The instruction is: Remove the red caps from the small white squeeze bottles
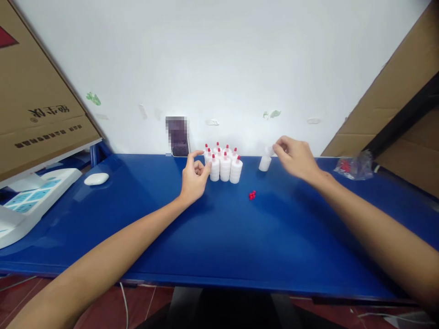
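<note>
Several white squeeze bottles (225,170) with red-tipped nozzles stand upright in a tight cluster near the wall. My left hand (195,177) is at the cluster's left side, thumb and forefinger apart, other fingers curled. Its thumb tip overlaps the front left bottle; whether it touches I cannot tell. To the right of the cluster a shorter white bottle (264,164) stands without a red tip. My right hand (294,156) is beside and above it, pinching a small whitish piece (269,150) whose kind is unclear. A little pile of red caps (252,195) lies on the blue table (212,237).
A phone (180,139) leans against the wall, its screen partly blurred. At the right lies a clear plastic bag (355,167) with red bits inside. A white oval object (96,178) and a white power strip (37,196) are at left. Cardboard (37,91) flanks the table.
</note>
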### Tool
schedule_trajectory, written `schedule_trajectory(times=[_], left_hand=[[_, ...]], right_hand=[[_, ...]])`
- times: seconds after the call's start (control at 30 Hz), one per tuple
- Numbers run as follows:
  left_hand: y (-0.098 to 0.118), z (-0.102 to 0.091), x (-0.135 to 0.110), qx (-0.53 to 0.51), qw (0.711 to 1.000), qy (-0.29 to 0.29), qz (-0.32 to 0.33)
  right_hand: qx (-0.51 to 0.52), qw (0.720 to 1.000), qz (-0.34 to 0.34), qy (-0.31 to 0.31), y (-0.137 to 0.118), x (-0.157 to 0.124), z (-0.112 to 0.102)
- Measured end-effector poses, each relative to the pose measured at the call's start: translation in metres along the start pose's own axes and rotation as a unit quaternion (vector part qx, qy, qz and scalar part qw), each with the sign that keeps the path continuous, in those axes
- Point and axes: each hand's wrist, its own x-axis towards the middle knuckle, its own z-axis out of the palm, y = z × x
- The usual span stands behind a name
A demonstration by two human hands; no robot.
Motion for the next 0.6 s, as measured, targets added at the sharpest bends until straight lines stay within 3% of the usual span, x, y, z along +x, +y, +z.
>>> schedule_trajectory(times=[0.13, 0.3, 0.6], left_hand=[[-0.005, 0.000, 0.003, 0.058, 0.997, -0.043, -0.009], [-0.002, 0.001, 0.002, 0.108, 0.990, -0.088, 0.015], [-0.004, 0.002, 0.002, 0.180, 0.981, -0.050, 0.049]], right_hand=[[-0.077, 0.996, 0.043, -0.026, 0.018, 0.024, 0.003], [-0.101, 0.990, 0.061, -0.080, 0.026, 0.028, 0.012], [-0.077, 0.993, 0.047, -0.080, 0.038, 0.027, 0.022]])
